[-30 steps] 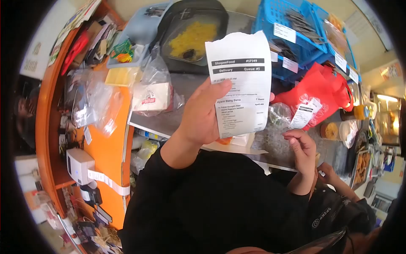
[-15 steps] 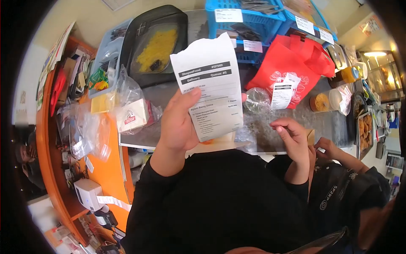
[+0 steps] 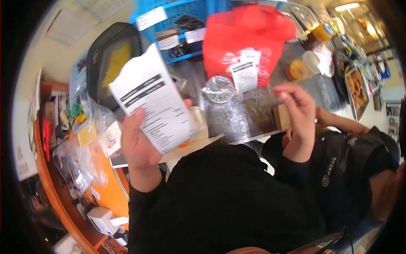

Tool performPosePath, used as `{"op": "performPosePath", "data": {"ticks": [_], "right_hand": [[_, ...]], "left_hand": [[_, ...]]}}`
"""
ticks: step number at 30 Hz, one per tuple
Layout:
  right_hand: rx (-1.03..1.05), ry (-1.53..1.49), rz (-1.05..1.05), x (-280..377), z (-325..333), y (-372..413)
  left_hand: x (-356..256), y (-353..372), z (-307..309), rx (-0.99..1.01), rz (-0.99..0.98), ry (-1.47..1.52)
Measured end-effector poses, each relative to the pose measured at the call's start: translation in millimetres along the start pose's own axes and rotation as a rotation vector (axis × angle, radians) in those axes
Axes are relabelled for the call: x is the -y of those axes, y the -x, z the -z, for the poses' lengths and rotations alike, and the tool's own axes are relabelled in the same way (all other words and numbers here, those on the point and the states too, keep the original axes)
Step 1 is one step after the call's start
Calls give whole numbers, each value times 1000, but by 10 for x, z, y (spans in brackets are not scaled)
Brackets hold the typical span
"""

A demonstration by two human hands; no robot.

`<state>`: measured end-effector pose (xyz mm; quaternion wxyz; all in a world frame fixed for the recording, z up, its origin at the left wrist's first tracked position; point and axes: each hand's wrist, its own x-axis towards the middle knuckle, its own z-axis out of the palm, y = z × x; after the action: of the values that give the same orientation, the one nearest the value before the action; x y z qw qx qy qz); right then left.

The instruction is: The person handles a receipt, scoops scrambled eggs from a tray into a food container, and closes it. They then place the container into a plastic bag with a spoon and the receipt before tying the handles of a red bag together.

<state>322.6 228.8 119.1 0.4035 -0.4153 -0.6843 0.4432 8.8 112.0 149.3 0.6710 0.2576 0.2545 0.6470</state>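
Steel counter (image 3: 259, 111) crowded with food-stall supplies ran across the view, with an orange ledge (image 3: 113, 191) to the left below it.

The left hand (image 3: 136, 146) was clamped on a long white receipt (image 3: 152, 106): the thumb pressed on the printed face near its lower left edge, and a fingertip showed past the right edge from behind. The receipt was held up in the air in front of the counter, tilted to the left, its two black header bars near the top.

The right hand (image 3: 298, 108) was raised to the right of it, fingers loosely curled and apart from the thumb, with nothing visible in them. It hovered just above a small brown cardboard box (image 3: 280, 117) at the counter's edge.

Between the two hands a clear plastic bag (image 3: 222, 108) lay on the counter. Behind it stood a red bag (image 3: 241, 40) with a smaller printed slip (image 3: 244, 75) fixed to its front. A blue basket (image 3: 169, 12) with white labels stood to the left of the red bag, and a black container (image 3: 111, 63) of yellow food stood farther left.

Crumpled plastic bags (image 3: 80, 156) sat on the orange ledge, and a white printer (image 3: 101, 218) stood below. A co-worker in a black shirt (image 3: 342, 161) stood just to the right, one arm reaching toward the counter.
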Motion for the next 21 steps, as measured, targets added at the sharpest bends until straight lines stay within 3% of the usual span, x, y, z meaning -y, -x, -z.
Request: {"op": "performPosePath", "data": {"ticks": [6,8,19,21], "right_hand": [[-368,-121,38,69,654,-179],[-438,-73,190,29,803,-278],[-398,-46,151,-162,1061,-510],[-381,-49,168,-178,1148,-560]], "left_hand": [[173,-137,-52,-25,56,30],[234,-196,-96,-40,73,20],[479,-425,-273,-42,76,-60],[477,-428,-393,-155,53,-15]]}}
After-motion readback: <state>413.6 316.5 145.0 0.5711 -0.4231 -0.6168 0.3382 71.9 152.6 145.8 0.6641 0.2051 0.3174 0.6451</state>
